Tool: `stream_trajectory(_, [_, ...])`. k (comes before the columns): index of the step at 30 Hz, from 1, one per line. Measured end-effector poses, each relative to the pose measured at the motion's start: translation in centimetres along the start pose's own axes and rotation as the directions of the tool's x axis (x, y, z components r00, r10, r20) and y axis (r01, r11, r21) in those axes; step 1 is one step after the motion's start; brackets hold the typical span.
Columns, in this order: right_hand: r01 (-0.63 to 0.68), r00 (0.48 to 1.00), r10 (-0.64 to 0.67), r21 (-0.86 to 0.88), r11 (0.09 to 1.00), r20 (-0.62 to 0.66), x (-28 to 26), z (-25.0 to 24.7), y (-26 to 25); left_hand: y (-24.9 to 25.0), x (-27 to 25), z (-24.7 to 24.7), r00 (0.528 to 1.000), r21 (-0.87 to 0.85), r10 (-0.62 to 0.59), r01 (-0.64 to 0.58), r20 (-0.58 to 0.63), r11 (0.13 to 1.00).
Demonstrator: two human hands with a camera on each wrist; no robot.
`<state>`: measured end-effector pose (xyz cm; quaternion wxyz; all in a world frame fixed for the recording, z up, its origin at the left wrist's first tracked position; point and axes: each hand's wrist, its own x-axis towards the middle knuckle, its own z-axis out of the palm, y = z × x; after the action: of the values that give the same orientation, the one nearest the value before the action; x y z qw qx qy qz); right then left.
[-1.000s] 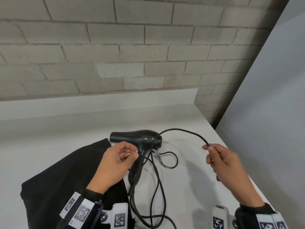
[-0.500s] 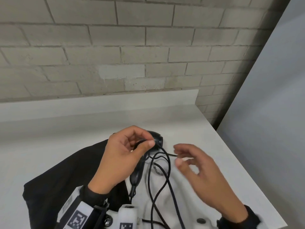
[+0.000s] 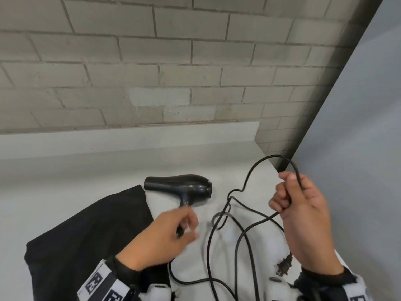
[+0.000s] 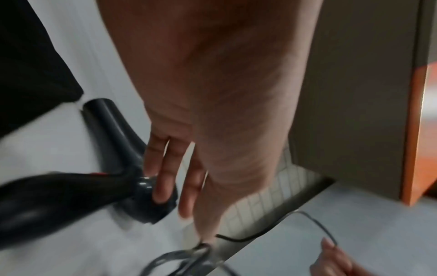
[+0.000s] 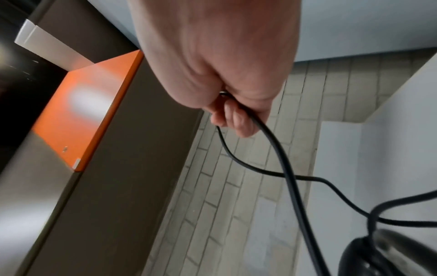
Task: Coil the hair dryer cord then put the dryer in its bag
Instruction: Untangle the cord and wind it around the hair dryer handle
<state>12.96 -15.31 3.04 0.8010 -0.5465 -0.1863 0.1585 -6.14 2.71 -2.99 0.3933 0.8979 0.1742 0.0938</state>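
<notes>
The black hair dryer [image 3: 178,187] lies on its side on the white counter [image 3: 65,181], nozzle pointing left. Its black cord [image 3: 271,156] runs in loose loops to the right and toward me, ending in the plug [image 3: 284,266] by my right wrist. My right hand [image 3: 284,198] is raised at the right and grips the cord [image 5: 287,168], which arches over its fingers. My left hand [image 3: 188,227], blurred, hovers over the dryer's handle; the left wrist view shows its fingers [image 4: 163,179] straight beside the dryer [image 4: 113,130]. The black bag [image 3: 86,235] lies flat to the left.
A brick wall [image 3: 195,72] and low backsplash close off the counter's far side. A grey partition [image 3: 358,148] stands along the right, just past the counter's right edge. An orange panel [image 5: 89,104] shows in the wrist views.
My left hand let go of the cord at the dryer's body and dropped back over the handle. My right hand swung out right and up, taking hold of the cord and lifting a loop.
</notes>
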Motion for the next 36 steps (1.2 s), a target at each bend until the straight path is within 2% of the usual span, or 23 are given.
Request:
stream_trajectory(2, [0.002, 0.998, 0.0, 0.025, 1.0, -0.067, 0.8, -1.2, 0.4, -1.0, -0.7, 1.0, 0.976, 0.118, -0.007, -0.019, 0.218, 0.993])
stream_trajectory(4, [0.004, 0.992, -0.001, 0.021, 1.0, -0.13, 1.6, -2.5, 1.0, -1.6, -1.0, 2.0, 0.934, 0.252, -0.045, -0.049, 0.355, 0.967])
stream_trajectory(9, [-0.011, 0.976, -0.021, -0.146, 0.989, -0.215, 2.6, -4.8, 3.0, -1.9, -0.5, 3.2, 0.886, 0.48, -0.081, -0.169, 0.457, 0.861])
stream_trajectory(12, [-0.03, 0.974, -0.033, -0.272, 0.962, -0.226, 2.6, -5.5, 4.1, -1.8, -0.5, 2.9, 0.852, 0.477, -0.065, -0.225, 0.519, 0.85])
stream_trajectory(14, [-0.073, 0.973, -0.025, -0.408, 0.91, -0.229, 2.5, -5.9, 4.7, -1.7, -0.7, 2.2, 0.855, 0.406, -0.059, -0.183, 0.515, 0.895])
stream_trajectory(15, [-0.098, 0.977, -0.012, -0.499, 0.861, -0.213, 2.3, -5.9, 4.9, -1.5, -0.8, 1.7, 0.866, 0.349, -0.053, -0.144, 0.497, 0.926])
stream_trajectory(17, [-0.065, 0.989, -0.05, -0.721, 0.69, -0.137, 1.7, -5.6, 4.8, -0.8, -1.0, 0.3, 0.899, 0.22, -0.014, -0.092, 0.437, 0.971])
stream_trajectory(18, [-0.009, 0.991, -0.1, -0.797, 0.604, -0.087, 1.2, -5.2, 4.6, -0.3, -1.1, -0.5, 0.919, 0.161, 0.013, -0.083, 0.394, 0.983])
stream_trajectory(20, [0.125, 0.979, -0.204, -0.844, 0.522, 0.018, -0.1, -3.8, 3.5, 0.5, -1.0, -2.0, 0.961, 0.058, 0.063, -0.082, 0.27, 0.995])
stream_trajectory(22, [0.251, 0.963, -0.224, -0.803, 0.541, 0.151, -1.3, -2.2, 2.8, 1.3, -0.7, -3.3, 0.989, -0.007, 0.109, -0.109, 0.102, 0.994])
stream_trajectory(25, [0.296, 0.933, -0.035, -0.71, 0.639, 0.358, -3.2, 0.1, 2.9, 2.2, 0.0, -4.6, 0.98, -0.06, 0.148, -0.157, -0.136, 0.986])
stream_trajectory(27, [0.337, 0.877, 0.083, -0.73, 0.594, 0.473, -4.1, 0.9, 3.9, 2.7, 0.7, -5.0, 0.958, -0.111, 0.142, -0.174, -0.248, 0.978])
stream_trajectory(29, [0.403, 0.817, 0.189, -0.774, 0.488, 0.545, -4.4, 1.5, 4.7, 3.1, 1.2, -5.5, 0.939, -0.189, 0.122, -0.19, -0.322, 0.963])
stream_trajectory(30, [0.427, 0.799, 0.197, -0.767, 0.479, 0.567, -4.2, 1.5, 4.9, 3.2, 1.4, -5.7, 0.93, -0.226, 0.11, -0.198, -0.349, 0.954])
stream_trajectory(33, [0.422, 0.776, 0.151, -0.682, 0.597, 0.612, -3.2, 1.6, 3.8, 3.3, 1.6, -6.5, 0.915, -0.322, 0.067, -0.208, -0.398, 0.924])
stream_trajectory(36, [0.436, 0.783, 0.042, -0.594, 0.677, 0.621, -2.0, 1.6, 1.5, 3.4, 1.4, -7.2, 0.904, -0.427, 0.053, -0.251, -0.424, 0.869])
